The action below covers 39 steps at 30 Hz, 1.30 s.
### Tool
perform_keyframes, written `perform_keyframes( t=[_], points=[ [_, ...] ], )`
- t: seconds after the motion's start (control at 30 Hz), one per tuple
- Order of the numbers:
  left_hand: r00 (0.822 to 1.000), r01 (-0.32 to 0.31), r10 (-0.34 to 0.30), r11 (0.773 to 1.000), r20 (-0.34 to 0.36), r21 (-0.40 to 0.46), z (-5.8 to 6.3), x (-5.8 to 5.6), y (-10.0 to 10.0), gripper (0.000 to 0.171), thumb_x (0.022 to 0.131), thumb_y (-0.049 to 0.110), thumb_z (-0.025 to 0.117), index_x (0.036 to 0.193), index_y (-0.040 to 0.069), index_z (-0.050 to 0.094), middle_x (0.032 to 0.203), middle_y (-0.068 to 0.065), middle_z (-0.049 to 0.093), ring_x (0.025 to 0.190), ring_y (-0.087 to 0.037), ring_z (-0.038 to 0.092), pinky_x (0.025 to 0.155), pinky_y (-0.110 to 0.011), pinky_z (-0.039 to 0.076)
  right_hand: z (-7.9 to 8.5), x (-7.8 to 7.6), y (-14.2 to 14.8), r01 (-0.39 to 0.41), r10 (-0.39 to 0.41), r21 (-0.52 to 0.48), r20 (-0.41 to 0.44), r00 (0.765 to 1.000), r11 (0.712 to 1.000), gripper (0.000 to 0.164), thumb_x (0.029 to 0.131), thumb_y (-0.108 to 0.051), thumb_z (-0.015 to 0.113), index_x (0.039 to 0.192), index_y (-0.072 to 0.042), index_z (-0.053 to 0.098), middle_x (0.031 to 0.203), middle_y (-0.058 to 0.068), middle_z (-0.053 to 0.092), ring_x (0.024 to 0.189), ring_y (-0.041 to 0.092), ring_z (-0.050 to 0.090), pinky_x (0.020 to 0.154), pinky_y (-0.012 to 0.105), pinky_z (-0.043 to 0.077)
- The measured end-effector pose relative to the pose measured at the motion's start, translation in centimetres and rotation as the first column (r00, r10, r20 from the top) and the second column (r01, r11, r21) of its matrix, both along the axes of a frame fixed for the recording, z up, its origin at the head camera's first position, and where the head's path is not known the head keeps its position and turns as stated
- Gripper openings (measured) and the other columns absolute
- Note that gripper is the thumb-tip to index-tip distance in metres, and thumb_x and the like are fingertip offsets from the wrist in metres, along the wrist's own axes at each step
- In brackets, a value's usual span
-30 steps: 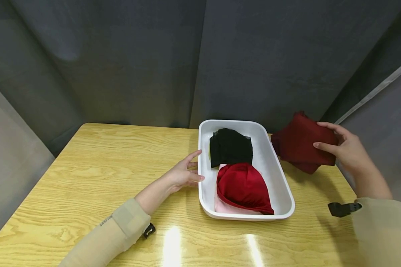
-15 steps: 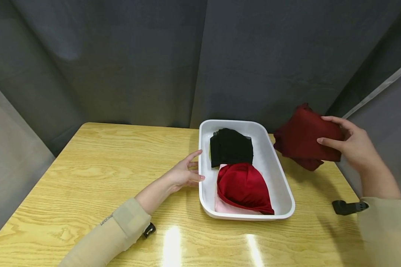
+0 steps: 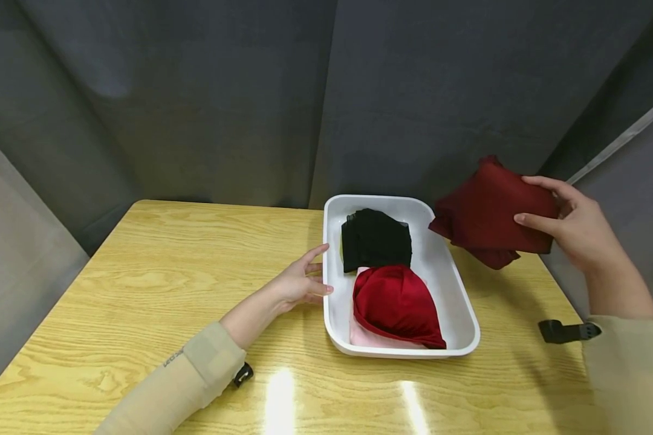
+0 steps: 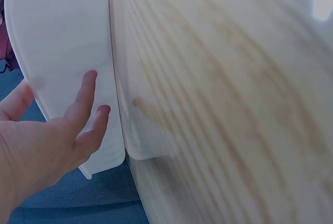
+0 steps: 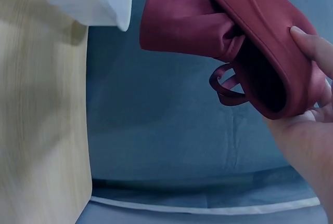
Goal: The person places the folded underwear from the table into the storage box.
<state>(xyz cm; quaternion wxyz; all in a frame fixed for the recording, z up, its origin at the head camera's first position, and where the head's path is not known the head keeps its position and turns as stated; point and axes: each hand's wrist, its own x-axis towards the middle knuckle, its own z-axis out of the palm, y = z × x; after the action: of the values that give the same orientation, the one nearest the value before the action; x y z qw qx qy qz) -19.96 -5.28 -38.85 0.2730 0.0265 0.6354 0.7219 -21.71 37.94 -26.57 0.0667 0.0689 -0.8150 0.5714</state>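
Note:
My right hand (image 3: 579,226) pinches a dark red folded garment (image 3: 495,208) between thumb and fingers, raised beside the back right of a white plastic tub (image 3: 462,302). In the right wrist view, the garment (image 5: 281,42) shows a dark open fold and a thin looped strap (image 5: 229,86). My left hand (image 3: 296,284) rests at the tub's left side, fingers spread and mostly straight, with fingertips right at the rim. Inside the tub, a black folded cloth (image 3: 378,241) lies at the back. A shiny red cup-shaped garment (image 3: 397,305) sits in front, on a pink cloth (image 3: 381,339).
The tub stands on a yellow wood-grain table (image 3: 196,272). Dark grey curtains (image 3: 223,109) hang behind the table's far edge, and a lighter curtain (image 3: 22,266) hangs at the left. A black strap (image 3: 568,331) sticks out from the right sleeve.
My right hand has lifted the dark red garment higher, first shifting right; the garment's left end has since swung back left toward the tub's rim. The left hand and tub have stayed put.

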Motion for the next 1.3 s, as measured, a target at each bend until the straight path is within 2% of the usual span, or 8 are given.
perform_keyframes(
  t=[0.2, 0.5, 0.8, 1.03, 1.3],
  points=[
    [1.000, 0.000, 0.000, 1.000, 0.002, 0.000, 0.0, 0.0, 0.0, 0.087, 0.083, -0.015, 0.059, 0.147, 0.033, 0.026, 0.150, -0.020, 0.024, 0.127, -0.040, 0.043, 0.089, -0.047, 0.050, 0.2, -0.4, -1.4, -0.082, 0.078, -0.156, -0.030, 0.997, 0.984, 0.062, 0.081, 0.010, 0.066, 0.135, -0.014, 0.051, 0.114, -0.002, 0.054, 0.096, 0.012, 0.052, 0.063, 0.018, 0.054],
    [1.000, -0.003, 0.003, 1.000, -0.001, 0.001, -0.1, 0.0, -0.1, 0.087, 0.083, -0.015, 0.059, 0.147, 0.033, 0.026, 0.150, -0.021, 0.025, 0.127, -0.040, 0.043, 0.089, -0.048, 0.050, 0.0, -1.1, -3.7, -0.179, 0.176, -0.237, -0.033, 0.984, 0.955, 0.062, 0.081, 0.013, 0.063, 0.136, -0.013, 0.049, 0.119, -0.001, 0.053, 0.100, 0.015, 0.052, 0.066, 0.021, 0.056],
    [1.000, 0.001, -0.001, 1.000, -0.006, -0.003, 0.0, 0.1, -0.1, 0.087, 0.083, -0.015, 0.059, 0.148, 0.033, 0.026, 0.150, -0.021, 0.025, 0.127, -0.040, 0.043, 0.088, -0.047, 0.051, -0.8, -2.3, -6.2, -0.232, 0.231, -0.211, -0.029, 0.973, 0.950, 0.062, 0.082, 0.009, 0.066, 0.137, -0.013, 0.048, 0.122, 0.001, 0.051, 0.102, 0.017, 0.051, 0.069, 0.022, 0.055],
    [1.000, 0.002, -0.002, 1.000, -0.004, 0.000, -0.1, 0.1, 0.0, 0.087, 0.083, -0.015, 0.059, 0.148, 0.033, 0.025, 0.150, -0.021, 0.024, 0.127, -0.040, 0.043, 0.088, -0.048, 0.051, -1.2, -2.9, -7.7, -0.235, 0.238, -0.183, -0.009, 0.971, 0.955, 0.061, 0.082, 0.007, 0.067, 0.136, -0.015, 0.048, 0.123, 0.001, 0.051, 0.103, 0.018, 0.051, 0.070, 0.022, 0.055],
    [1.000, 0.002, -0.002, 1.000, -0.011, 0.000, -0.2, -0.1, -0.1, 0.088, 0.083, -0.016, 0.058, 0.148, 0.032, 0.024, 0.150, -0.022, 0.024, 0.127, -0.041, 0.043, 0.088, -0.049, 0.051, -2.1, -3.8, -9.2, -0.287, 0.289, -0.182, -0.016, 0.957, 0.941, 0.061, 0.083, 0.007, 0.066, 0.137, -0.014, 0.047, 0.124, 0.001, 0.051, 0.104, 0.019, 0.051, 0.071, 0.024, 0.055]
  ],
)
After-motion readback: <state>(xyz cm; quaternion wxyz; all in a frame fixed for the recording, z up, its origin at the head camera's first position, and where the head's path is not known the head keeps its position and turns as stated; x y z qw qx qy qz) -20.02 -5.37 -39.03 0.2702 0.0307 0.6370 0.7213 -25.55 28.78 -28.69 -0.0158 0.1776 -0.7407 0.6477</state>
